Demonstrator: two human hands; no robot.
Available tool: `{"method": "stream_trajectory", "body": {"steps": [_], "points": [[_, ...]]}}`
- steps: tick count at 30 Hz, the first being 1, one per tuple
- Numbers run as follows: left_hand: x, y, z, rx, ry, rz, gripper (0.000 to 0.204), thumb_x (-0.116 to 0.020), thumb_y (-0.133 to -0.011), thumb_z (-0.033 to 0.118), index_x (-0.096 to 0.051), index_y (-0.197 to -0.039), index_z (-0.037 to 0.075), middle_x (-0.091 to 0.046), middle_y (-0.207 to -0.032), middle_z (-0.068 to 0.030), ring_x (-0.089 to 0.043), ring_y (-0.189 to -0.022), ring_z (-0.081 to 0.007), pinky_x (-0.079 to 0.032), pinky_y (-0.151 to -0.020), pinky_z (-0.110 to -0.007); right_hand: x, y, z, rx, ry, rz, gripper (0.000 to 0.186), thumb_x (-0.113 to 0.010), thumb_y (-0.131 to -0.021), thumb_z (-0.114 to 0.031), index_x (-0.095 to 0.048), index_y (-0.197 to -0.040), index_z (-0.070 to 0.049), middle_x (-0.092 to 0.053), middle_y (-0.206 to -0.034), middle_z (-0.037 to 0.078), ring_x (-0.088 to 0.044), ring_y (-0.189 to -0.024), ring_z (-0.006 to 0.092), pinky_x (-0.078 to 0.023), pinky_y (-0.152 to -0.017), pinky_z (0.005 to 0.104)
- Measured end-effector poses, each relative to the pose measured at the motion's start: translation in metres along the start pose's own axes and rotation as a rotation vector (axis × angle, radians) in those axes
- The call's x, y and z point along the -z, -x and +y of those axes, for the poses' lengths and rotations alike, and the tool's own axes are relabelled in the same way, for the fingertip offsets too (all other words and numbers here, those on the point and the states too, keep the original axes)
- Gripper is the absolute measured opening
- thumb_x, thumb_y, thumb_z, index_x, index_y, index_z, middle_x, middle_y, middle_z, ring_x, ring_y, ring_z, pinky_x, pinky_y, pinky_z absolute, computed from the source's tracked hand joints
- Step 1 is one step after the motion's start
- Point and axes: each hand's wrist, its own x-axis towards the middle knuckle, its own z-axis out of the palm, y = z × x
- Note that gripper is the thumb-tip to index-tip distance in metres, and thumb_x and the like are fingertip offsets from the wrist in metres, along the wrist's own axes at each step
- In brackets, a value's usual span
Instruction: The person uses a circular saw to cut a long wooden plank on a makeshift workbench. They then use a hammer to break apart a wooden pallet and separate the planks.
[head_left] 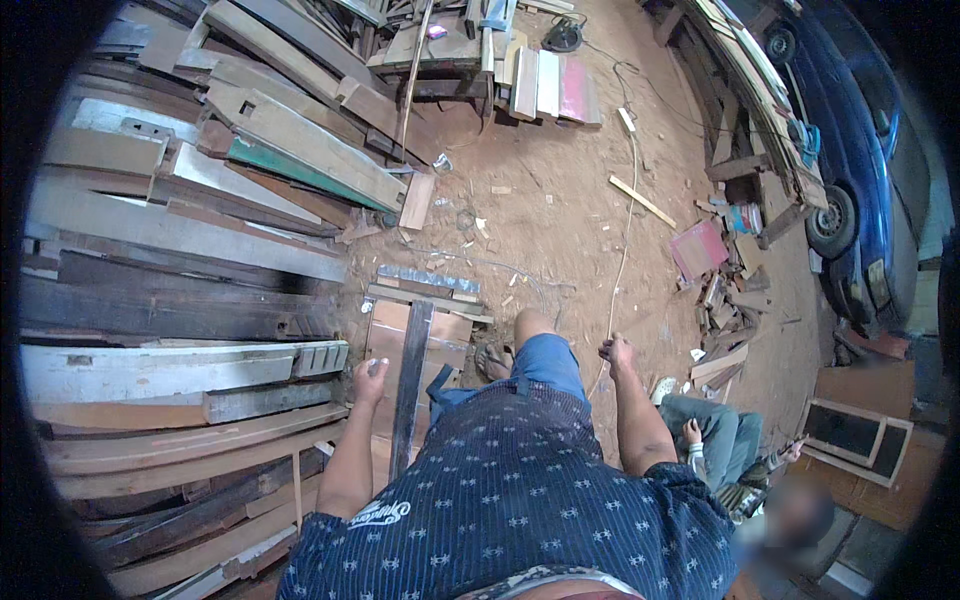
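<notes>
My left hand [370, 380] hangs at my left side with its fingers curled; a small pale spot shows at the fingertips, too small to name. It is nearest to a dark plank [411, 370] that lies lengthwise over reddish-brown boards [387, 328]. To its left is the end of a white-painted timber [180, 372] in the big stack. My right hand [618, 353] is out to my right, fingers closed, and whatever they hold, if anything, is hidden. A pale cord [629, 225] on the ground runs past that hand.
Stacked timber [190, 240] fills the left. Ahead stands a wooden workbench [430, 50] with boards leaning beside it. Offcuts [722, 310], a pink board [699, 249] and a wooden rack [745, 130] line the right, near a blue car [855, 150]. A seated person [725, 440] is close at right.
</notes>
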Motion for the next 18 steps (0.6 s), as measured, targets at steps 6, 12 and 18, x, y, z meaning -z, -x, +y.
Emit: {"method": "stream_trajectory", "body": {"steps": [6, 12, 18], "points": [[0.013, -0.060, 0.021, 0.042, -0.047, 0.135, 0.054, -0.071, -0.087, 0.046, -0.065, -0.112, -0.001, -0.060, -0.113, -0.0244, -0.056, -0.112, -0.0374, -0.043, -0.098, -0.043, -0.150, -0.079, -0.153, -0.013, 0.069, -0.273, 0.035, -0.064, -0.092, -0.020, -0.054, -0.116, 0.004, -0.064, -0.103, 0.017, -0.067, -0.075, 0.0244, -0.059, -0.066, 0.0366], [0.012, -0.023, 0.039, 0.325, 0.029, 0.083, 0.045, -0.065, -0.093, 0.036, -0.060, -0.112, -0.005, -0.060, -0.108, -0.0249, -0.055, -0.110, -0.0431, -0.044, -0.097, -0.046, -0.371, -0.208, -0.315, 0.215, 0.298, -0.487, 0.032, -0.062, -0.095, -0.034, -0.064, -0.081, -0.005, -0.059, -0.066, 0.004, -0.057, -0.060, 0.0143, -0.046, -0.056, 0.0309], [-0.008, -0.053, 0.139, 0.334, -0.123, -0.028, 0.043, -0.069, -0.091, 0.030, -0.059, -0.110, -0.007, -0.057, -0.112, -0.0271, -0.055, -0.107, -0.0450, -0.046, -0.095, -0.046, -0.580, -0.389, -0.490, 0.648, 0.281, -0.242, 0.058, -0.070, -0.086, -0.051, -0.062, -0.109, 0.001, -0.066, -0.088, 0.010, -0.061, -0.078, 0.0222, -0.048, -0.067, 0.0355]]}}
